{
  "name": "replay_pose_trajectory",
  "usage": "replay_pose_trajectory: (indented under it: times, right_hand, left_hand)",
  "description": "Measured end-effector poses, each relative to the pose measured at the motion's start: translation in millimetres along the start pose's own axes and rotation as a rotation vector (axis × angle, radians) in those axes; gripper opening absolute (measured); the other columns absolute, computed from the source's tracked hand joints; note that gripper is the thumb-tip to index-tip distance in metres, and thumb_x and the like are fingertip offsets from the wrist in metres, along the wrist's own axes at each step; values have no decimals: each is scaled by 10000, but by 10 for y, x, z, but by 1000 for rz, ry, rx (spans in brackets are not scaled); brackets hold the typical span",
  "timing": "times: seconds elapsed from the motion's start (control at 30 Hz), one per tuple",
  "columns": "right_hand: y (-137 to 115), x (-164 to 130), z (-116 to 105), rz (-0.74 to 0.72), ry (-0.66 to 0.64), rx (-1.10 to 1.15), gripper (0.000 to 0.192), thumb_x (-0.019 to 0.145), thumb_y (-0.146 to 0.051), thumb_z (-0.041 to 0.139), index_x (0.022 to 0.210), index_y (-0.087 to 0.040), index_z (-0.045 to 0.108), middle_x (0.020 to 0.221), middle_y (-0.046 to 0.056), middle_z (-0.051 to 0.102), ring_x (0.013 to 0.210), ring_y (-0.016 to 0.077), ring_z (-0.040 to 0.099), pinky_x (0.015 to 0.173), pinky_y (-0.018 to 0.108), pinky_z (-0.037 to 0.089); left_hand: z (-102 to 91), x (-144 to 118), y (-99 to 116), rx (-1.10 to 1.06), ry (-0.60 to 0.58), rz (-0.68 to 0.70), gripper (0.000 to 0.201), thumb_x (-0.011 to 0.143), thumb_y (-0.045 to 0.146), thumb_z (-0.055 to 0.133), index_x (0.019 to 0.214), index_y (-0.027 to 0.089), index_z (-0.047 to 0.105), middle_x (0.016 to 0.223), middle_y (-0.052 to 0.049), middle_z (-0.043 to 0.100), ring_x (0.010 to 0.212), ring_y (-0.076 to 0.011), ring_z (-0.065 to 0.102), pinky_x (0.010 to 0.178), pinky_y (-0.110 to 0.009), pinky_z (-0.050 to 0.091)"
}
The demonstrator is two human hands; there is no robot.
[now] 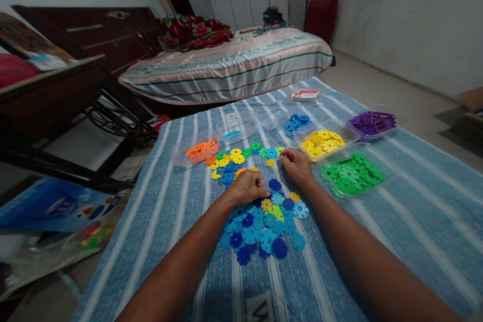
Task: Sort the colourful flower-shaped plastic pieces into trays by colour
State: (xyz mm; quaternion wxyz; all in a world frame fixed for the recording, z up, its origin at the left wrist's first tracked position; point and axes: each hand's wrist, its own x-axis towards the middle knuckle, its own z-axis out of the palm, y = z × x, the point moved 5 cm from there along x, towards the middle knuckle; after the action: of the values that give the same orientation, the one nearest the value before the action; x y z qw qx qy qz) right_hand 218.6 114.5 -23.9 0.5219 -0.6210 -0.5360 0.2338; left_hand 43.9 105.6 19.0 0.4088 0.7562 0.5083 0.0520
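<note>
A heap of flat plastic snowflake discs (264, 226), mostly blue with some yellow and green, lies on a blue striped cloth (415, 221). My left hand (247, 187) rests curled on the far edge of the heap, fingertips pinched at a blue disc. My right hand (298, 166) sits just right of it, fingers bent down on the cloth near a yellow disc (270, 162). What either hand grips is hidden by the fingers. A second scatter of yellow, blue and green discs (234, 161) lies beyond the hands.
Clear trays hold sorted discs: orange (199, 151), yellow (322, 142), green (352, 173), purple (372, 122), blue (298, 122). A small lid box (305, 94) sits farther back. A bed (234, 65), dark wooden furniture (56, 90) and packaging on the floor (56, 211) surround the cloth.
</note>
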Motion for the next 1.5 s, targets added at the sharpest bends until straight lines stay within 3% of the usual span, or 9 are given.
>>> replay_pose_trajectory:
  times: [0.33, 0.47, 0.6, 0.73, 0.87, 0.93, 1.1, 1.33, 1.5]
  right_hand:
    - [2, 2, -1, -2, -3, -21, 226, 774, -328, 507, 770, -207, 698, 608, -18, 587, 621, 156, 533, 614, 260, 377]
    - [11, 1, 4, 2, -2, -18, 226, 771, -332, 506, 768, -205, 693, 607, -21, 582, 603, 151, 523, 604, 261, 369]
    - [22, 4, 12, -1, -1, 4, 241, 763, -341, 500, 769, -194, 691, 621, -13, 587, 612, 154, 533, 612, 267, 377]
    - [21, 3, 20, -5, -12, 26, 240, 760, -347, 496, 757, -197, 684, 614, -14, 582, 614, 156, 534, 616, 267, 385]
    - [16, -2, 18, 4, -12, 29, 244, 765, -353, 494, 762, -204, 686, 618, -14, 588, 624, 159, 540, 621, 267, 390]
    - [17, -1, 19, 9, -9, 23, 244, 765, -350, 492, 763, -204, 688, 623, -13, 590, 614, 158, 536, 618, 269, 386]
    - [17, 13, 29, 10, -11, 14, 250, 770, -357, 495, 777, -208, 696, 621, -14, 591, 619, 162, 543, 615, 271, 377]
    - [11, 13, 18, 2, -1, 9, 237, 766, -356, 499, 764, -215, 691, 606, -18, 581, 612, 160, 535, 615, 270, 379]
    - [31, 17, 25, 5, -14, -1, 237, 766, -342, 501, 772, -210, 697, 625, -14, 594, 619, 158, 541, 621, 265, 394]
  left_hand:
    - [-128, -18, -62, -78, 250, 4, 274, 655, 300, 703, 523, 174, 499, 473, 61, 487, 472, -79, 427, 487, -215, 296]
    - [-62, -43, -27, -174, 216, 5, 246, 660, 292, 696, 545, 173, 515, 477, 47, 543, 452, -84, 474, 472, -204, 329]
    - [-55, -60, -42, -405, 229, -112, 203, 677, 257, 700, 595, 166, 538, 490, 11, 605, 420, -94, 521, 447, -201, 386]
    - [-410, 24, -27, -632, 436, -160, 185, 670, 204, 738, 645, 147, 564, 538, -16, 640, 463, -113, 592, 484, -214, 471]
    - [-943, 146, 2, -941, 739, -51, 128, 678, 97, 680, 709, 141, 565, 634, -10, 663, 652, -132, 689, 636, -230, 555]
    - [-1044, 178, -22, -985, 773, -80, 122, 681, 96, 666, 722, 140, 560, 667, -25, 679, 659, -137, 693, 624, -232, 555]
    - [-720, 137, -60, -655, 506, -186, 113, 676, 188, 699, 689, 138, 599, 627, -34, 671, 517, -118, 617, 493, -210, 471]
    - [13, -48, 157, -76, -40, 11, 67, 695, 224, 657, 682, 161, 638, 542, 32, 578, 507, -98, 521, 510, -215, 374]
    - [219, -141, 274, 319, -95, 140, 117, 691, 205, 667, 805, 179, 668, 717, 15, 617, 645, -121, 543, 598, -230, 382]
